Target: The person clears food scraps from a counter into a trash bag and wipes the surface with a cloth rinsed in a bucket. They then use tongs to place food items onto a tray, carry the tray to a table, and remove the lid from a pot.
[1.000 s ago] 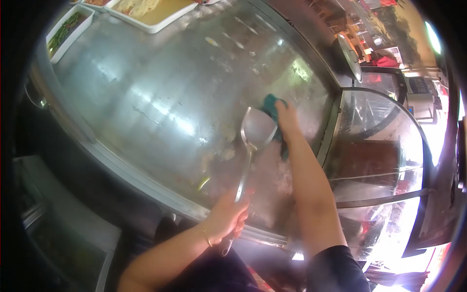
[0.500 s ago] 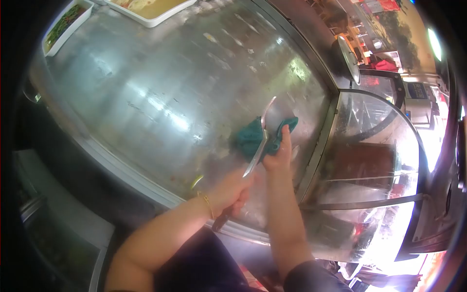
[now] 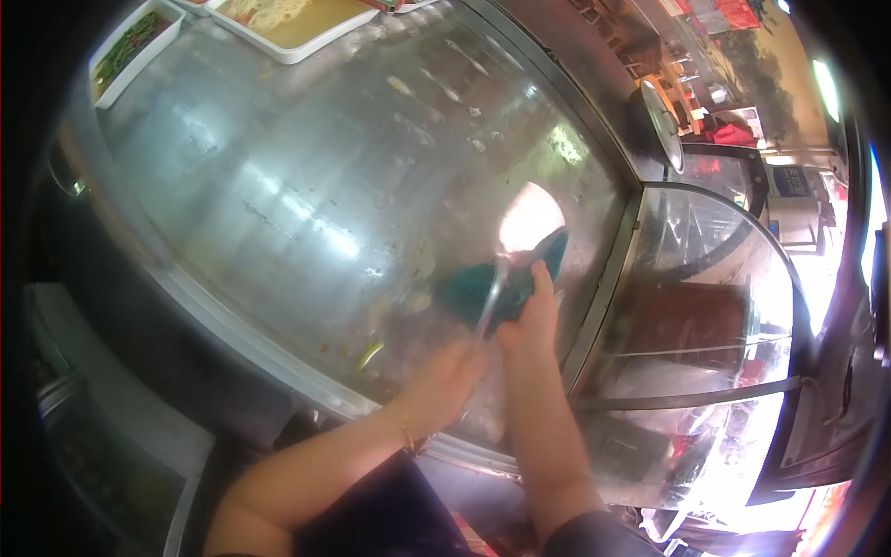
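My left hand point(image 3: 445, 385), with a thin bracelet at the wrist, is closed around the handle of a metal spatula point(image 3: 532, 221). The broad, fan-shaped head points away from me and shines with bright glare. Against the back of that head and its neck, my right hand point(image 3: 529, 316) presses a dark green cloth point(image 3: 471, 288). The thumb lies over the cloth, while the other fingers are mostly hidden. Both hands are above the near right part of a stainless steel counter point(image 3: 278, 223).
White trays of food stand at the far left, one with greens point(image 3: 139, 56) and one with pale food in liquid point(image 3: 297, 46). A curved clear guard point(image 3: 705, 278) borders the right side. A yellow-green scrap point(image 3: 371, 355) lies near the front edge.
The spatula has rotated from edge-on to show its broad face. My left hand has shifted slightly right, and the cloth is still against the head.
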### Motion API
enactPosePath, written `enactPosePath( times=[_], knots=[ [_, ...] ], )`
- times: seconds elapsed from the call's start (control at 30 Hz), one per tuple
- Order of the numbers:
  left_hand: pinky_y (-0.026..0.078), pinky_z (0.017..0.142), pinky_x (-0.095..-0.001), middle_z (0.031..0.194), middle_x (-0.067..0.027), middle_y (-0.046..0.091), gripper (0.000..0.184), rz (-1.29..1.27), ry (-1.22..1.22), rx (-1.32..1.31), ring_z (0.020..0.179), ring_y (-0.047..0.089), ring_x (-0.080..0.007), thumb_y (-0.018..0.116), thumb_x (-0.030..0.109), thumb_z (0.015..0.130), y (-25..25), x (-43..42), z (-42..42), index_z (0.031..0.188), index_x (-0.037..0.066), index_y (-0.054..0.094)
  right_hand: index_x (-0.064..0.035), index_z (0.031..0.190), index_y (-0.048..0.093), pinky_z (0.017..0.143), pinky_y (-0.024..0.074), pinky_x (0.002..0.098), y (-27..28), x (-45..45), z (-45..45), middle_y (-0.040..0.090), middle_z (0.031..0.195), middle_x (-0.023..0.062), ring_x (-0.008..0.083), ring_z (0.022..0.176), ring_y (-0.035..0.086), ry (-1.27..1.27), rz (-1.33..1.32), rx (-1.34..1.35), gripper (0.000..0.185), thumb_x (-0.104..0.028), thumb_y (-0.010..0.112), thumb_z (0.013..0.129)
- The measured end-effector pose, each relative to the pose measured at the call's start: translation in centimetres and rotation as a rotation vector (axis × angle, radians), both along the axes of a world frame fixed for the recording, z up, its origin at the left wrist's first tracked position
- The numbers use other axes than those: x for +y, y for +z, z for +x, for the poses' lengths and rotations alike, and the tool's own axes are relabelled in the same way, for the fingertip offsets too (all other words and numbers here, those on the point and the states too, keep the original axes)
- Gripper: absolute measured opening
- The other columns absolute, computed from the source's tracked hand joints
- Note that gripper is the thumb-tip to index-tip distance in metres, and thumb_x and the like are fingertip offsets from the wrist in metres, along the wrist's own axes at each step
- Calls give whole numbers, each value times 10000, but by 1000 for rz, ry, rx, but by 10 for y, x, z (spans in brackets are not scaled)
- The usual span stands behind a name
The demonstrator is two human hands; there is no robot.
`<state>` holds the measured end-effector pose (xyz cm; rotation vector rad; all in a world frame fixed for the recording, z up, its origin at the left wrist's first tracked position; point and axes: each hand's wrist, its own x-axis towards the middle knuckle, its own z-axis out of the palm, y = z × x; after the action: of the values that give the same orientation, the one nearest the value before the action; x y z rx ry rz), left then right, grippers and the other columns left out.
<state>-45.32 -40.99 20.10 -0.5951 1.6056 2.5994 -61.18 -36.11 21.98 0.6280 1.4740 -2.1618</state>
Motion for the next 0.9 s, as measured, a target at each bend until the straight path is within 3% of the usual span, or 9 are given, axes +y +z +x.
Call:
enactPosePath(
  times=[0.13,0.2,0.27,0.33,0.4,0.57,0.73,0.87,0.9],
  knots=[
    [375,365,-250,594,0,423,226,503,165,-186,399,406,-75,422,319,1004,10,-34,24,1013,99,472,-39,1101,558,841,518,494,18,19,-5,622,1064,122,310,951,615,-143,-84,7,336,-328,454,965],
    [377,355,-255,601,1,430,217,446,126,-225,391,400,-72,426,309,1003,10,-36,30,1002,99,478,-30,1128,546,825,519,434,22,16,-1,613,1069,121,292,944,614,-45,-77,92,342,-319,460,967],
    [377,372,-252,615,2,436,187,312,-40,-293,406,404,-68,442,268,997,10,-26,32,989,86,484,-25,1151,532,808,507,381,12,7,1,605,1071,114,254,937,607,8,193,404,321,-278,471,962],
    [376,381,-250,625,3,440,160,65,-71,-145,416,407,-66,457,236,989,-3,-11,32,981,78,486,-6,1238,495,877,457,327,12,-15,13,582,1133,115,180,1004,561,100,350,706,364,-34,530,876],
    [374,390,-249,635,3,444,134,-186,-84,-1,426,410,-65,473,204,980,-2,-8,32,974,71,488,-22,1256,501,927,432,349,-2,-20,15,571,1182,136,232,1025,559,336,675,1251,457,41,561,806],
    [369,390,-252,642,8,441,91,-416,24,147,431,423,-69,503,153,951,-5,-33,34,970,67,478,-42,1163,560,930,428,384,-17,-10,32,609,1130,155,320,1002,563,600,719,1436,505,76,591,673],
    [368,365,-252,623,14,424,89,-57,-124,-116,403,409,-71,490,157,956,20,-46,48,959,77,452,-51,1048,580,853,457,410,-13,8,11,638,1044,139,343,945,582,936,745,1690,465,50,606,595],
    [374,361,-243,590,19,404,103,306,-7,-86,399,400,-62,483,173,965,26,-42,44,936,84,441,-37,1059,574,834,469,432,-25,19,-5,636,1026,137,329,947,593,1041,861,1645,392,4,596,670],
    [374,361,-243,590,19,404,103,299,20,-77,399,400,-62,483,173,965,25,-42,41,936,84,441,-24,1070,568,819,479,421,-19,12,-1,633,1026,133,309,951,600,629,439,1001,335,-26,572,735]
  ],
)
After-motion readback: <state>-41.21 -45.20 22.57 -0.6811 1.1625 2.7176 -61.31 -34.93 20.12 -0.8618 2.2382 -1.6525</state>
